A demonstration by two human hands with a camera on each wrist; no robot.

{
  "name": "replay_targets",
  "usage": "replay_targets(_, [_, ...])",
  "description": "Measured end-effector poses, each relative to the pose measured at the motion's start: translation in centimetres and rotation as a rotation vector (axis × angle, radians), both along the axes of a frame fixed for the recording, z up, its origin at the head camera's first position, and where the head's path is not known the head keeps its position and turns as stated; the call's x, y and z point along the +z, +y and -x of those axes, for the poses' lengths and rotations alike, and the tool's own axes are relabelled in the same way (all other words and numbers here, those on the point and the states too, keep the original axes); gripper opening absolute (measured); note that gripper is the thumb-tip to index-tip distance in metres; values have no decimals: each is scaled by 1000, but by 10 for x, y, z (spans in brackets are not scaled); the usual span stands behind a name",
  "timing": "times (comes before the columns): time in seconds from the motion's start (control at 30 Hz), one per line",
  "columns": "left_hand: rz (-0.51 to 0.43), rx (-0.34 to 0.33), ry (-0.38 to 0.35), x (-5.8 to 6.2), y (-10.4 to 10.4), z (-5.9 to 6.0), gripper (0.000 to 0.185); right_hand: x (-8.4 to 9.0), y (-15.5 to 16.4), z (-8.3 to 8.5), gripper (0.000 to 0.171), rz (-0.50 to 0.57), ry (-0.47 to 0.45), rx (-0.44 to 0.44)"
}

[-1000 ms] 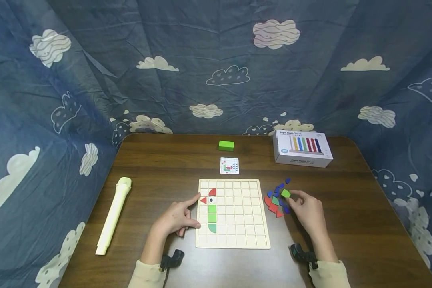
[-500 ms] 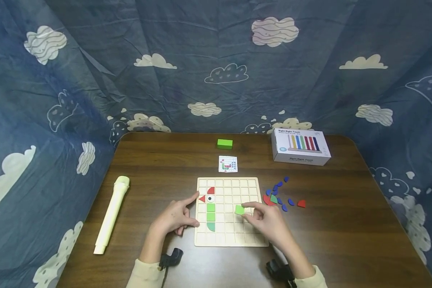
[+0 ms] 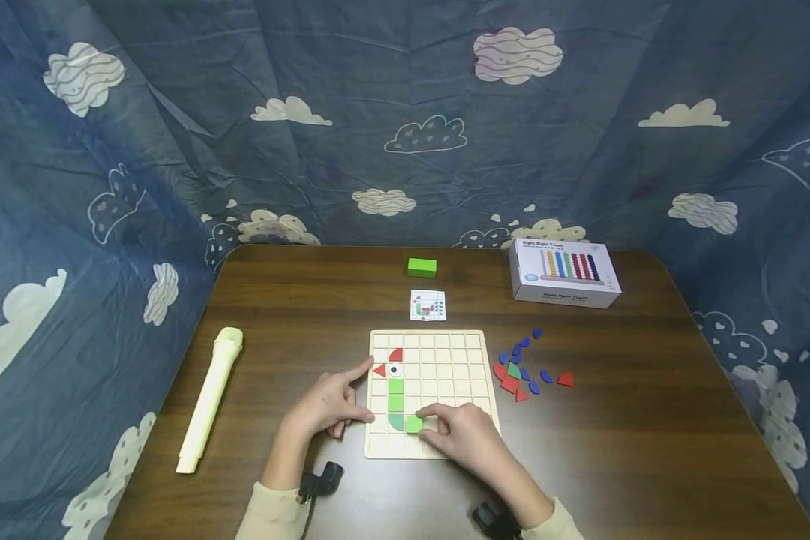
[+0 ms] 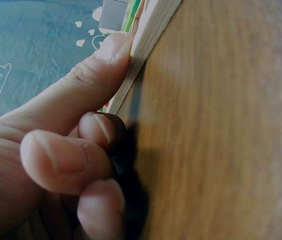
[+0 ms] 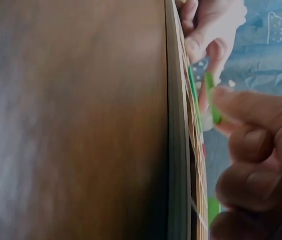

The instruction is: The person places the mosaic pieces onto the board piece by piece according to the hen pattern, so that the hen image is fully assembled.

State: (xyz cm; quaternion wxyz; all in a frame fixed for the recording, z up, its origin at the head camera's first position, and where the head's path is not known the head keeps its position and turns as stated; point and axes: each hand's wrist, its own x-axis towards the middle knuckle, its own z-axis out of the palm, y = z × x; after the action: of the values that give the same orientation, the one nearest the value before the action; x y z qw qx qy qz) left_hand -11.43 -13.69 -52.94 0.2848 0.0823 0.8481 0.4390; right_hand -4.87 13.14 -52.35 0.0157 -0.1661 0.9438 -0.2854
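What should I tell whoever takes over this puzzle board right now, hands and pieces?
Right hand pinches a green square tile at the wooden grid board, beside the green quarter-round; not clearly seated. Left hand rests on the board's left edge, forefinger by the red triangle.
Done: red triangle, red cap, eye, two green squares, quarter-round.
Left: loose blue, red and green pieces to the board's right; pattern card lies behind it.

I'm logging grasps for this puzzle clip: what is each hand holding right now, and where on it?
The right hand pinches a green square tile by its edges, over the board. The left hand holds nothing; it presses the board's edge.
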Motion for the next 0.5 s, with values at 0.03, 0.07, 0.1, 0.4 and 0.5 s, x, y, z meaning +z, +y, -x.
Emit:
replay_targets(0.03, [0, 0, -1, 0, 0, 0, 101, -1, -1, 0, 23, -16, 4, -5])
replay_targets(0.07, [0, 0, -2, 0, 0, 0, 101, -2, -2, 0, 22, -30, 6, -9])
replay_targets(0.1, [0, 0, -3, 0, 0, -1, 101, -4, -2, 0, 22, -44, 6, -15])
replay_targets(0.4, [3, 8, -4, 3, 1, -1, 100, -8, -5, 2, 23, -75, -19, -53])
replay_targets(0.5, [7, 11, -8, 3, 1, -1, 100, -8, -6, 3, 24, -77, -20, -52])
